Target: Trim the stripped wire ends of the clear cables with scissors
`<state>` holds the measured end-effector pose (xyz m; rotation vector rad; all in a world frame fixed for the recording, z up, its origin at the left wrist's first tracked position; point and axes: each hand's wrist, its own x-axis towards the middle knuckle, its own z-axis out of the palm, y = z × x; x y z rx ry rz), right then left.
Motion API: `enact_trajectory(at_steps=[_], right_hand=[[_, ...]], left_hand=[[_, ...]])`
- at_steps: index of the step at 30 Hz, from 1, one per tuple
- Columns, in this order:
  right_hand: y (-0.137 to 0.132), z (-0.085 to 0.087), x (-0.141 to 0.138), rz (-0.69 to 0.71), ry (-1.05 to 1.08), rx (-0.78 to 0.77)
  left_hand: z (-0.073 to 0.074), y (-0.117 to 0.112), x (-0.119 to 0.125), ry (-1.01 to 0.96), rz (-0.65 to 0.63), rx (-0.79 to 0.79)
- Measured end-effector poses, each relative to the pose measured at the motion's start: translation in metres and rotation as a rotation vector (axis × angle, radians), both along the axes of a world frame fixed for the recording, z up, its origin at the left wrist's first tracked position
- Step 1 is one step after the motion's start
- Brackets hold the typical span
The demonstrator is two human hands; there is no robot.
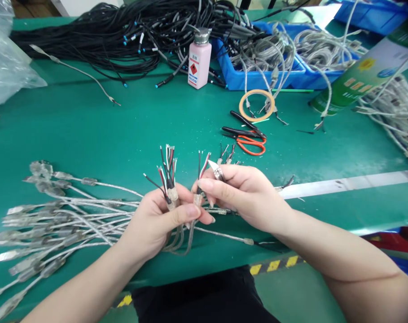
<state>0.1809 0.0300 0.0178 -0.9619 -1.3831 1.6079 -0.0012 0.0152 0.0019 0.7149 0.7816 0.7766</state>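
Green surface (139, 121), black cables (76, 38) heaped at its far edge, pink bottle (199, 63) just in front. Nr the front edge our L hand (172, 213) has its grip clamped on several cable ends (172, 194); our R hand (239, 193) grips a sm. white-tipped tool (217, 171) beside one cable's stripped wires (204, 166). Plugs (17, 210) lie twd the L edge

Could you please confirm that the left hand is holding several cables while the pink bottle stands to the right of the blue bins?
Not quite: the head view shows the pink bottle standing to the left of the blue bins. The left hand is indeed holding several cables.
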Motion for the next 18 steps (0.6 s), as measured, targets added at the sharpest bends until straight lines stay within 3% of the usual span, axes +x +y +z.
enact_trajectory(at_steps=[11, 15, 18], right_hand=[[-0.0009, 0.0000, -0.0016, 0.011, 0.079, 0.013], [0.0010, -0.0011, 0.0021, -0.122, 0.050, 0.026], [0.0029, -0.0038, 0.0061, -0.193, 0.034, 0.015]], left_hand=[[-0.0033, -0.0005, 0.0004, 0.086, 0.009, 0.071], [-0.0028, 0.0006, -0.0021, 0.203, 0.115, 0.123], [-0.0018, 0.0016, -0.0043, 0.213, 0.111, 0.098]])
